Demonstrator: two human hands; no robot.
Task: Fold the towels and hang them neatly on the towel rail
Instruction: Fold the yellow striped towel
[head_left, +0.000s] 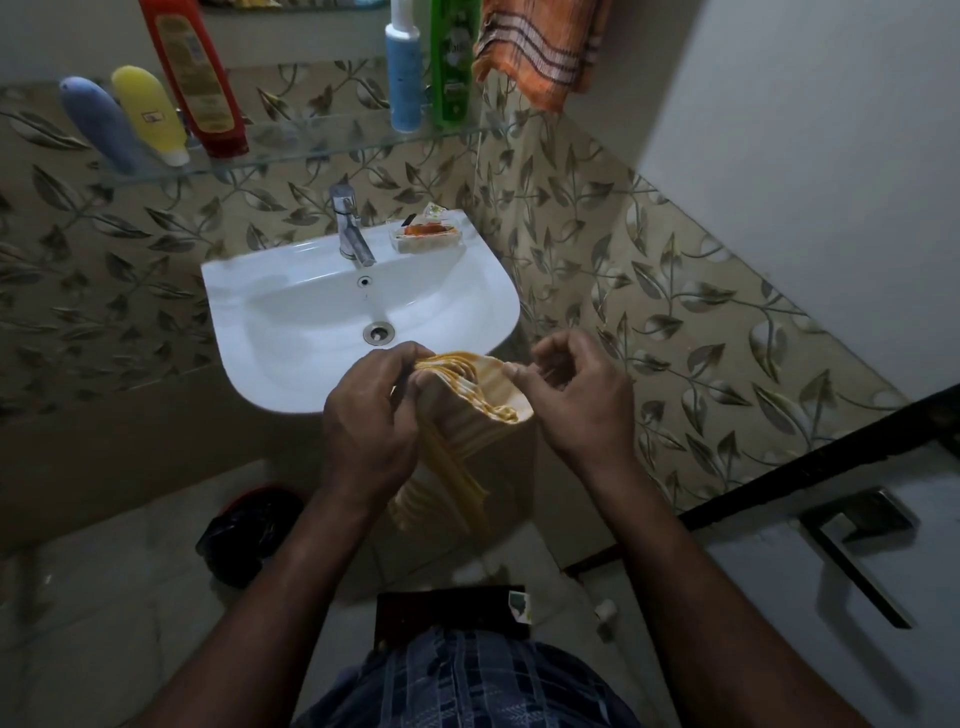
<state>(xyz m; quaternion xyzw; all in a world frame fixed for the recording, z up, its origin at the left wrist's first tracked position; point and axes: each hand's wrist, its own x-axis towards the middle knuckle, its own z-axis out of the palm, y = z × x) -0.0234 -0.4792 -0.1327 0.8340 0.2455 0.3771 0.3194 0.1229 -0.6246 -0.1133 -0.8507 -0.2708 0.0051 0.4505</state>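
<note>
A yellow and white striped towel (467, 415) hangs bunched in front of me, below the front rim of the basin. My left hand (369, 415) grips its gathered top edge. My right hand (571, 389) pinches the towel's right upper corner between thumb and fingers. An orange towel with dark stripes (540, 52) hangs at the top of the view, right of the shelf. The rail it hangs from is out of view.
A white wash basin (291, 332) with a chrome tap (350, 228) and a soap dish (428, 236) is fixed to the leaf-patterned wall. A glass shelf (311, 150) above carries several bottles. A dark bin (249, 530) stands on the floor. A door with a handle (857, 545) is at the right.
</note>
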